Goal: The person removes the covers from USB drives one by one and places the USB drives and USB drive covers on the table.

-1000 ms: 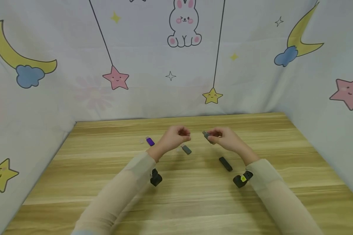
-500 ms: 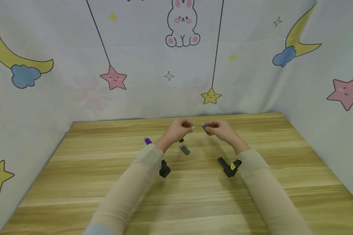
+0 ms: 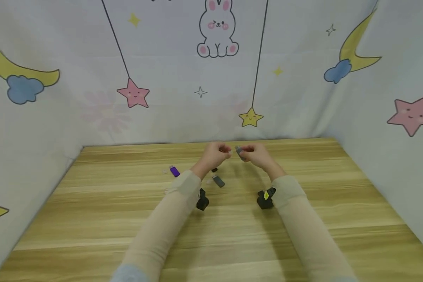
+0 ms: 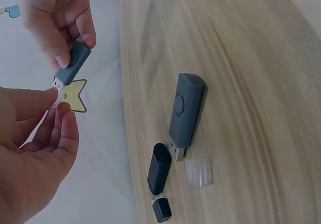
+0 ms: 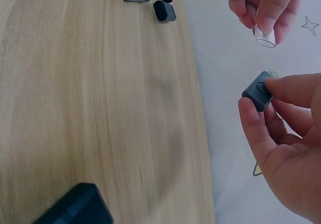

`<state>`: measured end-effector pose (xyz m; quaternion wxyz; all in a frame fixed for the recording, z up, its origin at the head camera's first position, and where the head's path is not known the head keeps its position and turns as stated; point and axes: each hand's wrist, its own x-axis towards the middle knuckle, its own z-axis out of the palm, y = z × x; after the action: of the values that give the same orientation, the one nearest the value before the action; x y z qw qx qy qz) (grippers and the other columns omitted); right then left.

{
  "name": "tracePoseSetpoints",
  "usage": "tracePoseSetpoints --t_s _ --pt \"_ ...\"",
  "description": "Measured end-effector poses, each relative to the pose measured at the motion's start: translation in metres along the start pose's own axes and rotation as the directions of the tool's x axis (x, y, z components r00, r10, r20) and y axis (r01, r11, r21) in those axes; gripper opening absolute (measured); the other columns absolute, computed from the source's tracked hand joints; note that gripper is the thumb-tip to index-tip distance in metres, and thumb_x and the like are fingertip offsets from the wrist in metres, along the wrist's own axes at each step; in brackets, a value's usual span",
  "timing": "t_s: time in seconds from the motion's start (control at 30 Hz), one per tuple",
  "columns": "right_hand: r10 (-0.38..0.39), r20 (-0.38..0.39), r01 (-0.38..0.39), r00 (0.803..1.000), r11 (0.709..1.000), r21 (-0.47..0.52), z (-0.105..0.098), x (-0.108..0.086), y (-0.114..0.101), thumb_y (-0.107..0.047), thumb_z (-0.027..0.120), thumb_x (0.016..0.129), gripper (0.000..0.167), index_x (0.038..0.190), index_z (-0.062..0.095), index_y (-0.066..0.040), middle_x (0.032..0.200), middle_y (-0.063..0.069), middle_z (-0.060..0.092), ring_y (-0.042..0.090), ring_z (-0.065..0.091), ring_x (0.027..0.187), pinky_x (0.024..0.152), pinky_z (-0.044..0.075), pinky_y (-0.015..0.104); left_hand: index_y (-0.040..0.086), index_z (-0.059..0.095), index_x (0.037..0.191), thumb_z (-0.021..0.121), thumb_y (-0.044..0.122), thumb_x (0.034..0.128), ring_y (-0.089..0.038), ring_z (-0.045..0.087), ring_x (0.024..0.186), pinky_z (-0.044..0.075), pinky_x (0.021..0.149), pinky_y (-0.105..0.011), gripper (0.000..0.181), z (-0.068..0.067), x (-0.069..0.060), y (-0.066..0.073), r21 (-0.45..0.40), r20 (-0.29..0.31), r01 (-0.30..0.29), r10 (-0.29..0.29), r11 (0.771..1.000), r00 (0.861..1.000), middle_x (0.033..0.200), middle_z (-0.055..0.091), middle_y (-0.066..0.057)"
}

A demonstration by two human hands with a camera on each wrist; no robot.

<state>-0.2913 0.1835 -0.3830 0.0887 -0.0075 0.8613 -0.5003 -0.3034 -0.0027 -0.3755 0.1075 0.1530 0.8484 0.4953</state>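
My left hand point(image 3: 213, 156) pinches a small clear cap point(image 5: 265, 37) between thumb and fingertips, above the back of the table. Facing it, my right hand point(image 3: 259, 156) grips a grey USB flash drive point(image 5: 258, 92) by its body, the metal plug pointing at the cap. A small gap shows between plug and cap in the right wrist view; in the left wrist view they overlap, so contact is unclear. Beneath the hands lie a second grey USB flash drive point(image 4: 186, 112), its clear cap point(image 4: 198, 172), a black flash drive point(image 4: 159, 169) and a small black cap point(image 4: 161, 210).
A purple USB flash drive point(image 3: 174, 171) lies left on the wooden table point(image 3: 102, 211), beside a clear cap point(image 3: 164, 171). Part of a black stick point(image 5: 80, 206) shows in the right wrist view. A patterned cloth point(image 3: 176, 78) hangs behind the table.
Both hands have moved toward the back of the table and closer together, bringing cap and flash drive nearer. My right wrist's camera has come over the black stick in the head view.
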Motion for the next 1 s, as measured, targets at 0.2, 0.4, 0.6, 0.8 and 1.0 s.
tracePoseSetpoints --t_s 0.2,0.4,0.6,0.8,1.0 --pt "0.027 -0.031 -0.025 0.999 0.999 0.041 0.004 0.009 0.005 -0.01 0.054 0.098 0.036 0.13 0.054 0.008 0.124 0.026 0.057 0.033 0.062 0.101 0.094 0.049 0.044 0.0 0.067 0.108 0.062 0.008 0.0927 -0.026 0.061 0.1 0.051 0.082 -0.034 0.018 0.006 0.009 -0.005 0.029 -0.016 0.007 -0.007 1.0 1.0 0.108 0.065 -0.013" --pt "0.034 -0.053 -0.031 0.998 0.998 0.049 0.006 0.013 0.013 -0.006 0.053 0.098 0.035 0.128 0.054 0.01 0.124 0.027 0.056 0.029 0.059 0.101 0.09 0.052 0.04 -0.002 0.067 0.106 0.063 0.005 0.0916 -0.027 0.061 0.1 0.051 0.082 -0.035 0.017 0.011 0.014 -0.01 0.042 -0.038 0.004 -0.003 0.999 0.999 0.108 0.066 -0.015" --pt "0.045 -0.073 -0.044 0.996 0.999 0.019 0.007 0.014 0.021 -0.005 0.054 0.097 0.033 0.125 0.056 0.011 0.123 0.027 0.057 0.026 0.058 0.098 0.084 0.053 0.034 -0.004 0.067 0.104 0.063 0.0 0.0891 -0.028 0.061 0.099 0.051 0.083 -0.035 0.016 0.018 0.017 -0.017 0.059 -0.055 -0.025 0.028 0.998 0.998 0.105 0.066 -0.016" --pt "0.061 -0.08 -0.063 0.995 0.998 -0.022 0.01 0.017 0.025 -0.005 0.055 0.096 0.032 0.124 0.058 0.01 0.122 0.025 0.059 0.025 0.059 0.099 0.078 0.052 0.026 -0.003 0.066 0.102 0.063 0.002 0.0891 -0.026 0.06 0.095 0.05 0.084 -0.035 0.014 0.027 0.02 -0.023 0.106 -0.05 -0.017 0.022 0.994 0.999 0.102 0.066 -0.015" --pt "0.07 -0.078 -0.074 0.995 0.996 -0.054 0.013 0.017 0.028 -0.006 0.057 0.095 0.029 0.119 0.061 0.01 0.117 0.023 0.062 0.019 0.057 0.09 0.071 0.048 0.022 -0.001 0.066 0.101 0.062 0.003 0.0906 -0.025 0.059 0.091 0.05 0.08 -0.036 0.012 0.032 0.02 -0.024 0.188 -0.034 -0.013 0.02 0.982 0.999 0.1 0.065 -0.013"
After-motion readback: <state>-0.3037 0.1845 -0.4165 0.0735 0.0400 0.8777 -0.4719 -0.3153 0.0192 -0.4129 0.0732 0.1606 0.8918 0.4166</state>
